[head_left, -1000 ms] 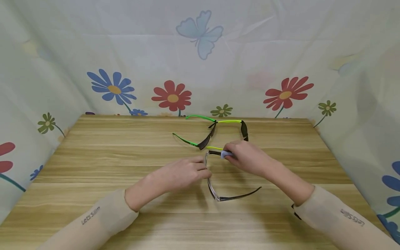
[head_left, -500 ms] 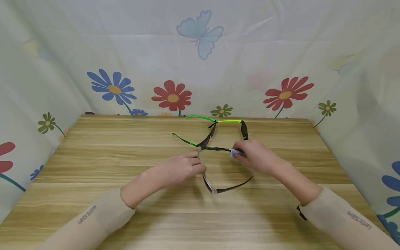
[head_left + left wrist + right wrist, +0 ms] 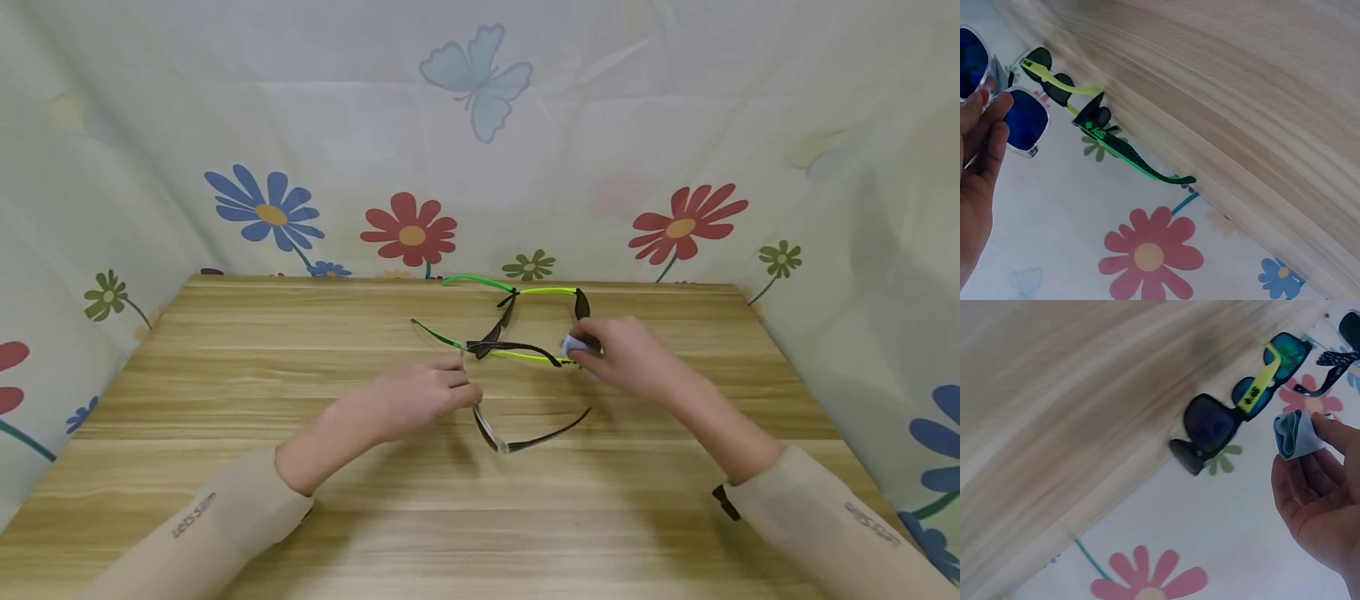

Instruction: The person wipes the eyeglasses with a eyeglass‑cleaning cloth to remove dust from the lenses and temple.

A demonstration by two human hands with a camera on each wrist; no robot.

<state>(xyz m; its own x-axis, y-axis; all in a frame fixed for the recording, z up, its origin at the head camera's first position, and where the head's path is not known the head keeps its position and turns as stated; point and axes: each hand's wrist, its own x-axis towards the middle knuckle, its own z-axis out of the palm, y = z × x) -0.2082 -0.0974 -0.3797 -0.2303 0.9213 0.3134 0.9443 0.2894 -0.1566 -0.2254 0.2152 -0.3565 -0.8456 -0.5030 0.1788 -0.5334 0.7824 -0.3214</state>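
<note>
My left hand [image 3: 408, 400] grips sunglasses at the middle of the front. They have a clear frame, blue mirrored lenses [image 3: 1027, 122] and dark temples [image 3: 543, 436] spread out. My right hand [image 3: 637, 354] pinches a folded light blue cloth [image 3: 1297, 434] between thumb and fingers. In the head view the cloth sits just right of the tip of the far temple, apart from it. Behind the held pair, sunglasses with green temples [image 3: 480, 279] and another pair with yellow temples [image 3: 547, 291] stand unfolded on the table.
The wooden table [image 3: 480, 533] ends at a flower-printed curtain [image 3: 337, 125] at the back and sides. The held sunglasses overlap the yellow and green pairs in the head view. A black strap piece [image 3: 725, 502] shows at the right sleeve.
The cloth has slid rightward along the far temple and come off its tip. My left hand has shifted left and farther back with the clear-framed sunglasses.
</note>
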